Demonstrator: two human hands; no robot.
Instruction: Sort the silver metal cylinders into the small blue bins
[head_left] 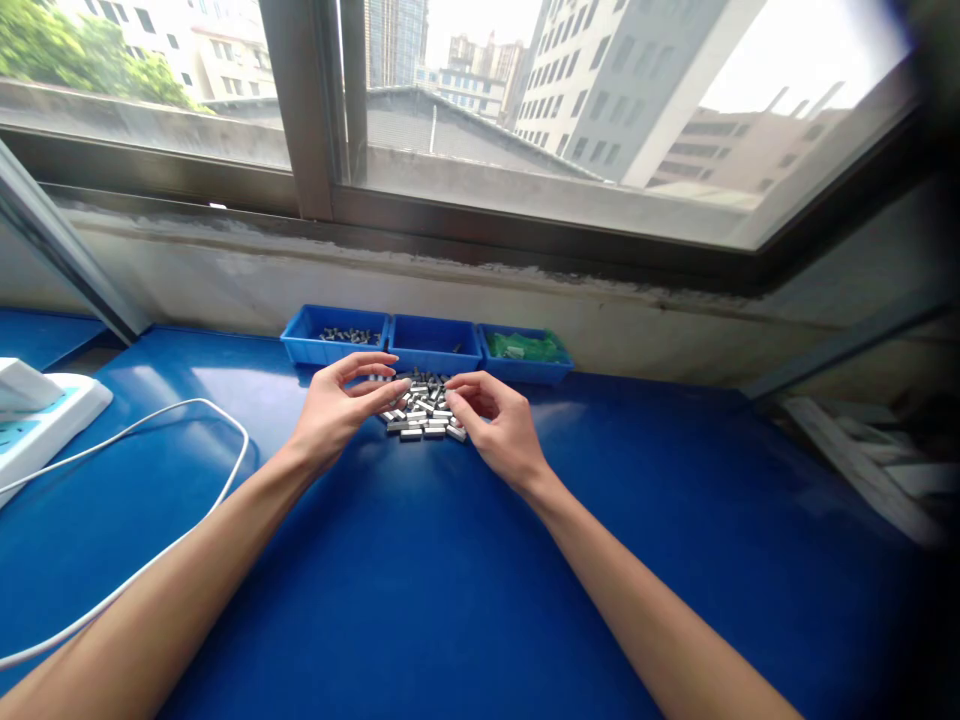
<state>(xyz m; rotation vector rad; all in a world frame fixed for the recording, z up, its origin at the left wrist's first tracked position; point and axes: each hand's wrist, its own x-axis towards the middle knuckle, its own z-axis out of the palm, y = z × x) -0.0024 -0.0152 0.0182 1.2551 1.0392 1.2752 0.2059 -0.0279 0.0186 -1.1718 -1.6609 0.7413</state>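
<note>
A pile of small silver metal blocks (425, 405) lies on the blue tabletop, with several of them lined along its near edge. My left hand (341, 400) is over the pile's left side, its fingers stretched and apart, with no block visible between them. At the right side of the pile, my right hand (499, 420) has its fingers curled and thumb and forefinger close together. Whatever may be between those fingertips is too small to make out. Both hands partly cover the blocks.
Behind the pile stand three joined blue bins: the left bin (300, 350) with small metal parts, the middle bin (435, 358), and the right bin (525, 372) with green plastic bags. A white power strip (75, 400) and white cable (232, 470) lie left. A window is behind.
</note>
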